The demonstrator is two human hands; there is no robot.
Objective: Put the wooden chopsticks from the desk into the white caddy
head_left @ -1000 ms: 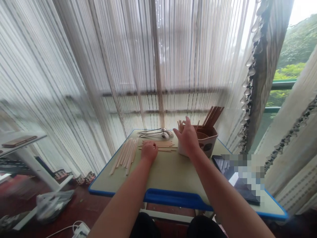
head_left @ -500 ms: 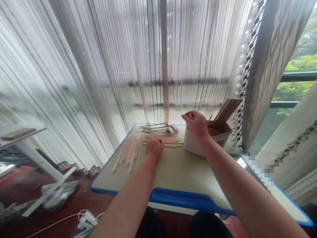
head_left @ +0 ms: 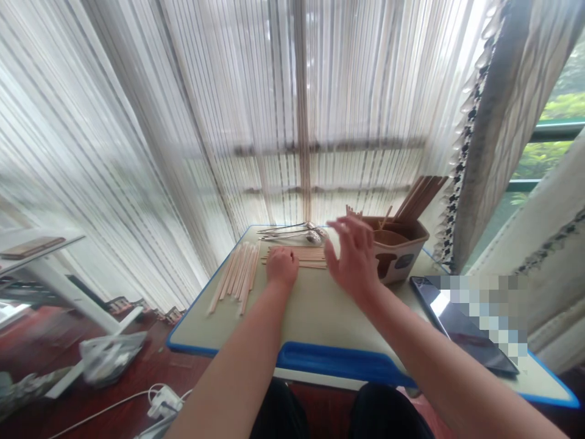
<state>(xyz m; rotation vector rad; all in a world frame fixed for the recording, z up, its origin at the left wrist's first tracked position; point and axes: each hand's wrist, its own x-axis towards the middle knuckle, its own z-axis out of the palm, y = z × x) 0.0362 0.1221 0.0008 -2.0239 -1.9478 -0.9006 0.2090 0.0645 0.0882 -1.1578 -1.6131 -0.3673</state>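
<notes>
Light wooden chopsticks (head_left: 311, 257) lie side by side across the table. My left hand (head_left: 282, 265) rests over their left ends, with its fingers curled round them. My right hand (head_left: 351, 253) is open, fingers spread and nothing in it, between those chopsticks and a white and brown utensil holder (head_left: 403, 256). Light stick tips (head_left: 353, 212) rise from the holder's left end, partly hidden by the right hand. Dark brown chopsticks (head_left: 421, 198) stand tilted in its right part. Behind the loose chopsticks lie long-handled metal spoons (head_left: 313, 235).
Several paper-wrapped chopsticks (head_left: 237, 277) lie at the table's left. A dark tablet (head_left: 457, 320) lies at the right, partly blurred out. The table (head_left: 320, 317) has a blue edge and a blue front tray (head_left: 338, 363). A striped curtain (head_left: 274, 110) hangs behind.
My right hand has come down from above the holder, slightly to the left, and has gone from closed to open. Light stick tips now show at the holder's left end. My left hand has hardly moved.
</notes>
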